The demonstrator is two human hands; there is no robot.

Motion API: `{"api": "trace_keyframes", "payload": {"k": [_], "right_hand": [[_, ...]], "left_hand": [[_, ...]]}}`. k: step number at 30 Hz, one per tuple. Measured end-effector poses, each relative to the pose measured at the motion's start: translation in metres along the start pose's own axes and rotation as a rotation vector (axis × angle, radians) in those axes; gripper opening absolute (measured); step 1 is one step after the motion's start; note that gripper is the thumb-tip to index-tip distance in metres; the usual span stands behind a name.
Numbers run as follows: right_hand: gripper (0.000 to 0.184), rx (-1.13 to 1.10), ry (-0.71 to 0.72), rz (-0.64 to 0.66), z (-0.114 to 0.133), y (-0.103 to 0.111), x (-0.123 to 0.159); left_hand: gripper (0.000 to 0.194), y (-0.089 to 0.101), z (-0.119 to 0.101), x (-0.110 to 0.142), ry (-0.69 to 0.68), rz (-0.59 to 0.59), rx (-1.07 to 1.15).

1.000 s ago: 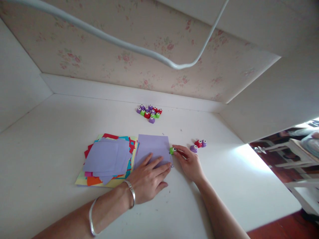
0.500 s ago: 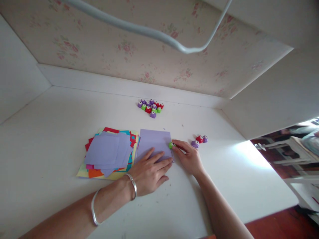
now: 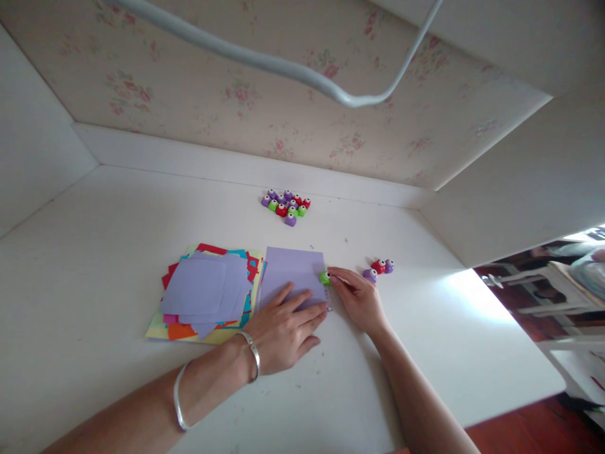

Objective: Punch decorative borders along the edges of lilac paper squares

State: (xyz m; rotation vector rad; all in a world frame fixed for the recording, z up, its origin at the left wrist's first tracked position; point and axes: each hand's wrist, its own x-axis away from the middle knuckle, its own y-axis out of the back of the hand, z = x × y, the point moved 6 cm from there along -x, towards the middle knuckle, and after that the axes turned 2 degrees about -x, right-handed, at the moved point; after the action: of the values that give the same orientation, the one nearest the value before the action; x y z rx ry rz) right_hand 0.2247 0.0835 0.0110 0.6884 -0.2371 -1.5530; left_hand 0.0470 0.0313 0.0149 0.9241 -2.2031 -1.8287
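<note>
Left hand [image 3: 282,333] lies flat, grasping nothing, on a purple paper sheet [image 3: 295,268]; near its fingertips, right hand [image 3: 363,304] pinches a small green plastic punch [image 3: 324,278]. Uneven pressure could skew the sheet.

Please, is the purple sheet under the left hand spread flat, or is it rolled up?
Spread flat: the purple sheet lies level on the white table, and the left hand rests over its near part.

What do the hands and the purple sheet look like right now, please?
Left hand flat on purple sheet. Right hand gripping green punch at sheet's right edge. Paper pile beside sheet; nothing visibly blocking.
</note>
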Motion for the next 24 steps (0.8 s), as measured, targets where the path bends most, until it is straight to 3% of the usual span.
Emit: {"api": "trace_keyframes", "payload": {"k": [6, 11, 18, 24], "right_hand": [[0.026, -0.092, -0.087, -0.037, -0.006, 0.001, 0.001], [0.029, -0.144, -0.177, -0.133, -0.012, 0.016, -0.006], [0.024, 0.052, -0.121, 0.252, 0.004, 0.012, -0.03], [0.02, 0.209, -0.098, 0.372, 0.009, 0.008, -0.036]], "left_hand": [[0.045, 0.0, 0.0, 0.0, 0.002, -0.002, -0.003], [0.045, 0.0, 0.0, 0.001, 0.003, 0.01, -0.019], [0.046, -0.004, 0.001, 0.002, 0.007, 0.056, -0.034], [0.046, -0.004, 0.001, 0.003, 0.002, 0.055, -0.03]]}}
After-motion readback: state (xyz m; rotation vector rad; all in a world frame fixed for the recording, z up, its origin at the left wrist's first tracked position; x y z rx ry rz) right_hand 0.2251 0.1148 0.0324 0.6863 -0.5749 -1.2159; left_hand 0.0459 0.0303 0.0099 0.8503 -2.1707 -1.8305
